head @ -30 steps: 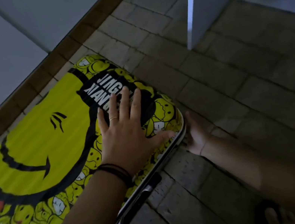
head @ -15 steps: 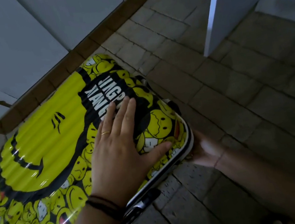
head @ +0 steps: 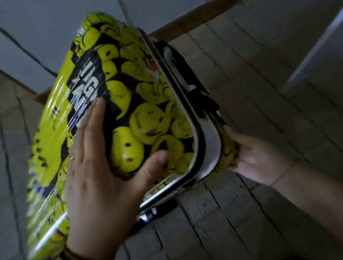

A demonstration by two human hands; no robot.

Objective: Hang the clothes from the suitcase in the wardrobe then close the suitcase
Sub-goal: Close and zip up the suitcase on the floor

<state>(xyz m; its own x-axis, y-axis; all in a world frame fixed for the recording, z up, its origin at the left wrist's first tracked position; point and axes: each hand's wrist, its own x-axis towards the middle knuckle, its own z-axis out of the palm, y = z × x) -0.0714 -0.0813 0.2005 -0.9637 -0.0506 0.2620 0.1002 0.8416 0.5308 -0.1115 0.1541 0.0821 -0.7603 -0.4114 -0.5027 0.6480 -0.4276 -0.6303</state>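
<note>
Leaning tilted over the tiled floor, the closed yellow smiley suitcase sits between two hands: the left hand presses flat on its front shell, fingers straight; the right hand cups its back corner, fingers hidden, grip unclear

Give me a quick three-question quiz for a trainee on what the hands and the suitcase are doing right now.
1. True or false: the suitcase is wide open.
2. The left hand is: A) pressed flat on the yellow shell, B) clenched in a fist, C) hanging in the air.
3. Fill in: the right hand holds the suitcase at its near ____.
Key: 1 false, the two shells are together; 2 A; 3 corner.
</note>
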